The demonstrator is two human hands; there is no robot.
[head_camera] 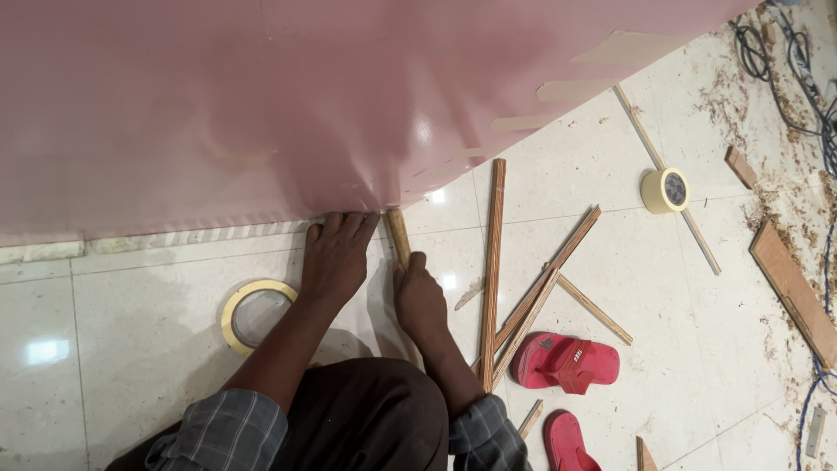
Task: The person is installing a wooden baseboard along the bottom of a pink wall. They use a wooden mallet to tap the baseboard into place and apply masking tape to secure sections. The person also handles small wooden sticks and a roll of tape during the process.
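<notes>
My left hand (336,253) lies flat, fingers pressing the pink laminate sheet's (261,105) bottom edge at the floor. My right hand (418,296), just beside it, grips a wooden stick (398,235) whose long axis points up into that edge.

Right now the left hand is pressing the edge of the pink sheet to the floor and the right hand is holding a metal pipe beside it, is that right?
Not quite. The head view shows the right hand with its grip on a short wooden stick, not a metal pipe. The rest holds: the left hand presses the edge of the pink sheet down at the floor, right beside it.
</notes>
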